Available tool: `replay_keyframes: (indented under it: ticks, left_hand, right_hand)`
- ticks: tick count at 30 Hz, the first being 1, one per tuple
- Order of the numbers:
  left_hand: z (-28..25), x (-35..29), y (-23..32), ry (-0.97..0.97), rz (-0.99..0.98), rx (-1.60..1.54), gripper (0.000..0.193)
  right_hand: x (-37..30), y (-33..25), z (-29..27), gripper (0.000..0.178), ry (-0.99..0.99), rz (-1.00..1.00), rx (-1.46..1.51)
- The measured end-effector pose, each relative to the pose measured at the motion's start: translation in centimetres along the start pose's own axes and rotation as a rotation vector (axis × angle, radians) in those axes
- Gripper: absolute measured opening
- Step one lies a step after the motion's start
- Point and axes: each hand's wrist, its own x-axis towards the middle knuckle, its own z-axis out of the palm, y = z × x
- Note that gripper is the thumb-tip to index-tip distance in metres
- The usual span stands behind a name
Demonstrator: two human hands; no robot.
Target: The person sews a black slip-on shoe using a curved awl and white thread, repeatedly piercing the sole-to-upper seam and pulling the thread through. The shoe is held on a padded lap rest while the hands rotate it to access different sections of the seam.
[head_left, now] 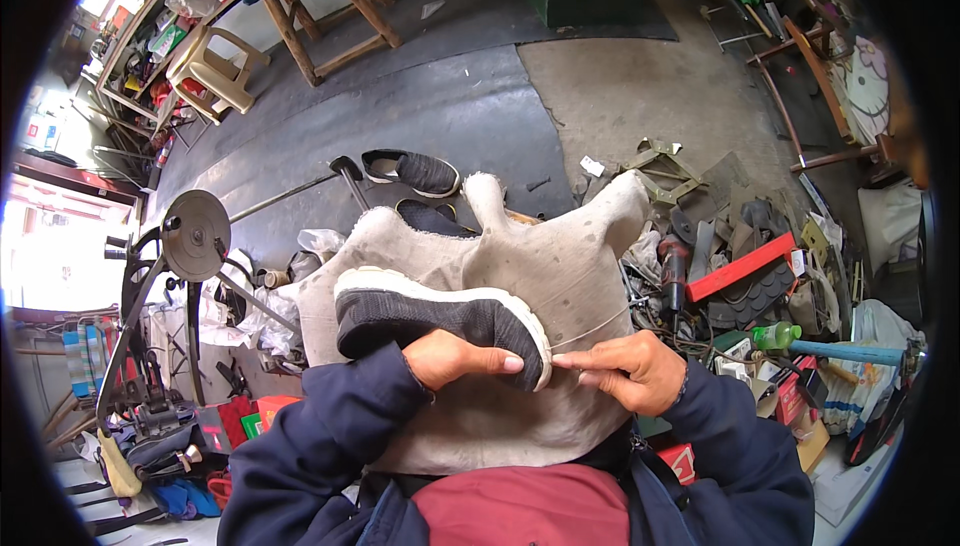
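Note:
A dark grey knit sneaker [430, 321] with a white sole lies on its side across my lap, toe to the right. My left hand [455, 358] is closed around its upper near the toe, thumb along the fabric. At the toe's sole edge, my right hand [635, 371] pinches with index finger and thumb. A thin pale thread [598, 328] curves from that spot up over the cloth; the exact point of the pinch is too small to make out. Beneath the shoe, a stained beige cloth [570, 276] covers my lap.
Left stands a hand-cranked machine with a round metal wheel [195, 235]. Beyond the cloth lies a dark slip-on shoe [412, 172], another partly hidden. Tools and scraps crowd the right, among them a red bar [740, 266] and a blue-handled tool [845, 351]. Farther off are a plastic stool [220, 71] and a wooden-legged stool [325, 11].

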Motion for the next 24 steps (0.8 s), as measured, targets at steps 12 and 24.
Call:
replay_keyframes:
  ticks: [12,24]
  left_hand:
    - [0.1,0.3,0.9,-0.071,0.003,0.024,0.029]
    - [1.9,0.0,1.3,0.117,-0.182,0.032,0.027]
  right_hand:
    - [-0.8,1.8,1.6,0.045,0.162,-0.147,-0.304]
    - [-1.4,2.9,3.0,0.046,0.323,-0.237,-0.31]
